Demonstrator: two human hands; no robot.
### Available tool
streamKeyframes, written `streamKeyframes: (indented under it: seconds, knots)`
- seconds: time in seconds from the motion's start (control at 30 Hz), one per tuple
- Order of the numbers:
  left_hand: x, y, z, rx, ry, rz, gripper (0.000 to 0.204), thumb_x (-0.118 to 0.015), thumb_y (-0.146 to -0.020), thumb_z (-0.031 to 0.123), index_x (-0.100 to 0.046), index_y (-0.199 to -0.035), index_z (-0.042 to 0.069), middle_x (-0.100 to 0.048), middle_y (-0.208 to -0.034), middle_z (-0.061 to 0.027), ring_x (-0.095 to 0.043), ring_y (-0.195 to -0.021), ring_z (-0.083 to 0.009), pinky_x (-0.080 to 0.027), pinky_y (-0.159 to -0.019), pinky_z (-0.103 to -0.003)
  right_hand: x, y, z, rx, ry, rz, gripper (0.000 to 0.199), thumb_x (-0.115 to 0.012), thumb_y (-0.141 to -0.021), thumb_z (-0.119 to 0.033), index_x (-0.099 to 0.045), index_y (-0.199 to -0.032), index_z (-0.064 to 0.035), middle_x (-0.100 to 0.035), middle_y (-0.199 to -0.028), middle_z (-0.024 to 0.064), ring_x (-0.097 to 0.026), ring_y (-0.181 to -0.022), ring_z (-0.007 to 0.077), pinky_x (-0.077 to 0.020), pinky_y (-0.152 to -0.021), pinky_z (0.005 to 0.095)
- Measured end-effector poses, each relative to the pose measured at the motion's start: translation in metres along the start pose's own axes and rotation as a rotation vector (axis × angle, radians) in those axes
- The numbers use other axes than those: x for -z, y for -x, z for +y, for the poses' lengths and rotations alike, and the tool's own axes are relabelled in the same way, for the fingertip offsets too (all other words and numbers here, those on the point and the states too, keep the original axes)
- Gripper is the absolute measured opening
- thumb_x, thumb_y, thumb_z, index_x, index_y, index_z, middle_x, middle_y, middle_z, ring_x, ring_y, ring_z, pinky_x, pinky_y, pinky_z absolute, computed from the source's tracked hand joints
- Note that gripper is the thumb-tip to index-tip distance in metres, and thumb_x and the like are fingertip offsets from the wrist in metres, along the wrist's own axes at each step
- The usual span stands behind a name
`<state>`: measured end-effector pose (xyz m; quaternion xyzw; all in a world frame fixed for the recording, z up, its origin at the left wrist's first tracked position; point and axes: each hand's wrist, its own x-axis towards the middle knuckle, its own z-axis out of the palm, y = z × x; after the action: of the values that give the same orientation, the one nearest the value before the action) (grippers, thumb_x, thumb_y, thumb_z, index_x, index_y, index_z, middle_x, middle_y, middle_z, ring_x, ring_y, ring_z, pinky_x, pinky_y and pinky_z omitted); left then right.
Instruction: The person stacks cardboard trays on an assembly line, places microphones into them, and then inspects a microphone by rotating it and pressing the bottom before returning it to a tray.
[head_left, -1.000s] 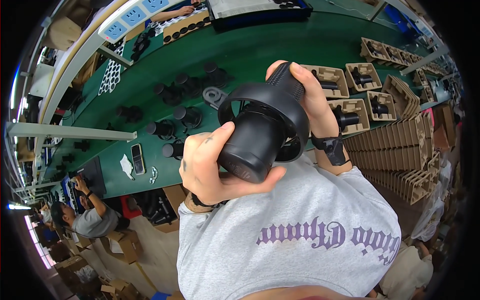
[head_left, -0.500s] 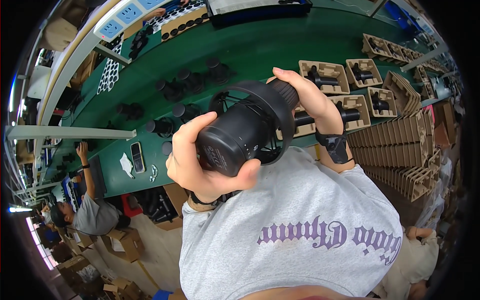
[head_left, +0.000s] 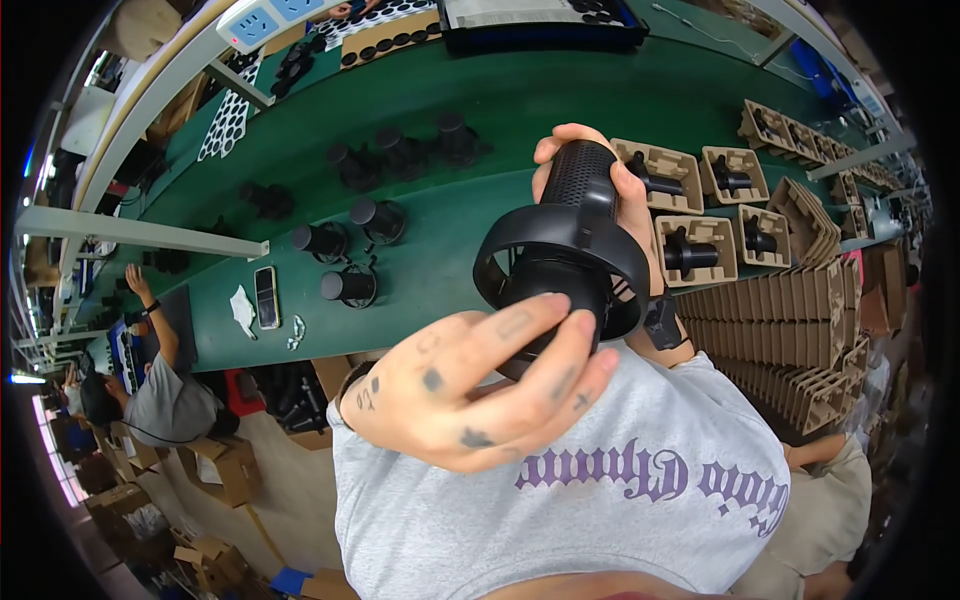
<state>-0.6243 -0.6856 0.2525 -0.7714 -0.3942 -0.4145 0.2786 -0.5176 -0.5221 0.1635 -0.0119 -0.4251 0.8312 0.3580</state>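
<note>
In front of my chest is a black microphone (head_left: 583,178) with a mesh head, tilted, its head pointing away from me. A round black shock-mount ring (head_left: 560,226) surrounds its body. My right hand (head_left: 637,212) is closed around the mesh head, fingers behind and thumb on the near side. My left hand (head_left: 470,395) is closed over the lower end of the body, back of the hand up; its thumb is hidden. Left of the hands, several similar microphones stand on the green table (head_left: 430,270), among them a near one (head_left: 350,286).
On the right, cardboard-coloured moulded trays (head_left: 672,160) hold black microphones, beside a tall stack of such trays (head_left: 765,322). A phone (head_left: 266,298) and a crumpled white piece (head_left: 243,310) lie on the left. A co-worker (head_left: 175,395) sits farther left; another person (head_left: 815,520) is at lower right.
The microphone has turned so its mesh head faces up and its base is covered. My left hand has shifted from gripping the base's side to lying over it, palm down.
</note>
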Motion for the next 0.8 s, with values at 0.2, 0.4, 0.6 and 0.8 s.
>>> streamKeyframes:
  seconds: [0.2, 0.4, 0.6, 0.8]
  knots:
    - [0.010, -0.011, 0.019, 0.021, 0.038, -0.243, 0.012, -0.066, -0.073, 0.014, -0.068, -0.084, 0.018, -0.064, -0.100, 0.0064, -0.062, -0.089, -0.0121, -0.035, -0.055, -0.024, -0.013, 0.000, 0.003, -0.047, -0.043, 0.031, 0.051, -0.049, -0.087, -0.041, -0.049, -0.117, 0.0013, -0.052, -0.105, 0.0156, -0.054, -0.086, 0.0208, -0.0497, -0.062, 0.0234]
    - [0.027, -0.033, 0.019, -0.158, 0.084, -0.507, 0.014, -0.061, -0.069, 0.020, -0.065, -0.081, 0.014, -0.062, -0.102, 0.0024, -0.055, -0.101, -0.0104, -0.034, -0.060, -0.026, -0.027, -0.001, 0.010, -0.110, -0.115, 0.047, 0.049, -0.049, -0.087, -0.039, -0.050, -0.115, 0.0020, -0.052, -0.104, 0.0163, -0.055, -0.086, 0.0217, -0.0494, -0.059, 0.0230]
    - [0.033, -0.052, 0.024, -0.476, 0.104, -0.830, 0.017, -0.061, -0.063, 0.026, -0.060, -0.069, 0.010, -0.060, -0.106, -0.0068, -0.047, -0.112, -0.0219, -0.034, -0.069, -0.026, -0.027, 0.000, 0.023, -0.147, -0.264, -0.037, 0.051, -0.049, -0.086, -0.038, -0.050, -0.115, 0.0033, -0.052, -0.104, 0.0187, -0.055, -0.085, 0.0252, -0.0491, -0.053, 0.0264]
    - [0.032, -0.065, 0.031, -0.652, 0.058, -0.990, 0.015, -0.059, -0.065, 0.023, -0.055, -0.062, 0.009, -0.062, -0.094, -0.0121, -0.047, -0.110, -0.0267, -0.034, -0.075, -0.030, -0.027, 0.001, 0.026, -0.215, -0.475, -0.057, 0.050, -0.051, -0.083, -0.037, -0.051, -0.115, 0.0019, -0.050, -0.106, 0.0183, -0.052, -0.087, 0.0270, -0.0493, -0.059, 0.0326]
